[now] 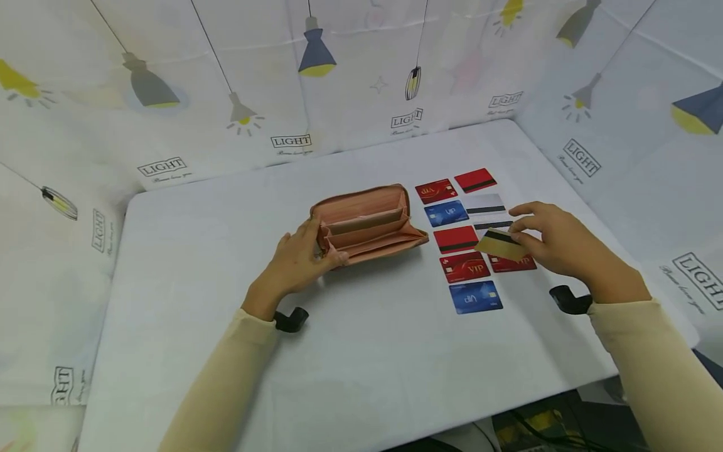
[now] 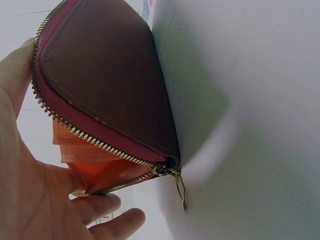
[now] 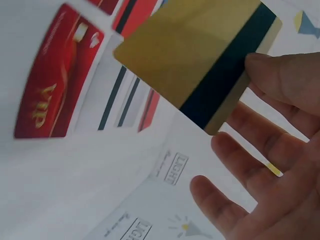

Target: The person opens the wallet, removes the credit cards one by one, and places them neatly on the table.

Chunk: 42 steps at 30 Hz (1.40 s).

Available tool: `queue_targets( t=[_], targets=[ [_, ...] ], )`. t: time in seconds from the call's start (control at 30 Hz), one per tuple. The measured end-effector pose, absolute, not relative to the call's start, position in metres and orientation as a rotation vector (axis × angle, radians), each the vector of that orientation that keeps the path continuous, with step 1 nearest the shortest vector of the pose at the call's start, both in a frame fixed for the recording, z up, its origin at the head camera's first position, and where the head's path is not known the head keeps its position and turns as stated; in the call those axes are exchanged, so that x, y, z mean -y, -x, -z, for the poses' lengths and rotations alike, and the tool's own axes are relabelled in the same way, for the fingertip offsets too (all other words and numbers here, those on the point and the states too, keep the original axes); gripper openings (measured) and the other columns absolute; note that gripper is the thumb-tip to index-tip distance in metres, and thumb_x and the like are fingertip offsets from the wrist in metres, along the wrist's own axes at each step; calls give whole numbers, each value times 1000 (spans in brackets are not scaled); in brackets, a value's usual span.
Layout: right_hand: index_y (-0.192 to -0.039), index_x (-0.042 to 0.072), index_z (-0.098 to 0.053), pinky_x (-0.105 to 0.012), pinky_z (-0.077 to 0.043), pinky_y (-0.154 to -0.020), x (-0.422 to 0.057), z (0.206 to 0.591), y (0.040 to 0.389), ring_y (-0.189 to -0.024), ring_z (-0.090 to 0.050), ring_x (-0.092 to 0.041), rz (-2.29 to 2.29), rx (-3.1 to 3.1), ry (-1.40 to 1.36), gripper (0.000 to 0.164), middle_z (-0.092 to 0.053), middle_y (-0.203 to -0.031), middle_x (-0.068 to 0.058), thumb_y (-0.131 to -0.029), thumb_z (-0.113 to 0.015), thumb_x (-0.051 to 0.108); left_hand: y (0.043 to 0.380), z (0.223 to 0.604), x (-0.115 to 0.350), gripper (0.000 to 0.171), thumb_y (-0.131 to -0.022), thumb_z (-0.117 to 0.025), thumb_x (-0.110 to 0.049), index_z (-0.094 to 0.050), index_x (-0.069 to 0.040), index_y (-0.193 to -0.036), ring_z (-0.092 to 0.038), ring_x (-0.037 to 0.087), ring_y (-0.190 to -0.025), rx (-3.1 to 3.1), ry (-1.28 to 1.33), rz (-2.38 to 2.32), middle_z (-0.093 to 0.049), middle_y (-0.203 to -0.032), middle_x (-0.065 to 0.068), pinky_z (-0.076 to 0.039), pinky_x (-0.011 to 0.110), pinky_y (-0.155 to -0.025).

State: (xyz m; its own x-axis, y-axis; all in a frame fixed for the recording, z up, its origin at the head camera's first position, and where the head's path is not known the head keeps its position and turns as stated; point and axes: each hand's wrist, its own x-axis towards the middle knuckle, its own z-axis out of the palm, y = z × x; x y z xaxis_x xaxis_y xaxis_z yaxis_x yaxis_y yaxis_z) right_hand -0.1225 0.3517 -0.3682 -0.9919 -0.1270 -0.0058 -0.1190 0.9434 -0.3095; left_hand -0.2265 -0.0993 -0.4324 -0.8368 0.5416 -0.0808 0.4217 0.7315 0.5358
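Observation:
A zip-around wallet point(image 1: 367, 242) stands unzipped on the table, its orange-pink compartments facing up. My left hand point(image 1: 296, 258) holds its left end, with thumb and fingers spread across the opening. In the left wrist view, the brown outer side of the wallet point(image 2: 107, 75) shows a brass zipper point(image 2: 95, 142) and a hanging pull point(image 2: 181, 192). Over the rows of cards, my right hand point(image 1: 556, 238) pinches a gold card point(image 1: 499, 247) with a dark stripe. The right wrist view shows the thumb point(image 3: 270, 70) on the striped edge of this card, lifted off the table.
Several cards lie in two columns right of the wallet: red VIP cards point(image 1: 465, 267), blue ones point(image 1: 476, 297), red striped ones point(image 1: 476, 180) and pale striped ones point(image 1: 484, 202). A white cloth covers the table point(image 1: 361, 351). Lamp-printed fabric point(image 1: 350, 75) walls the back and sides.

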Motion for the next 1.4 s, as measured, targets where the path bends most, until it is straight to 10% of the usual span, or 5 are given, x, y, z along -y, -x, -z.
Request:
queue_targets(
  t=[1.4],
  targets=[
    [-102, 12, -85, -68, -47, -102, -383, 423, 110, -128, -47, -52, 36, -2845, 121, 13, -56, -139, -29, -89, -82, 14, 224, 431, 98, 110, -96, -46, -78, 2, -10, -168, -27, 37, -156, -2703, -774, -758, -24, -170, 20, -9, 68, -124]
  ],
)
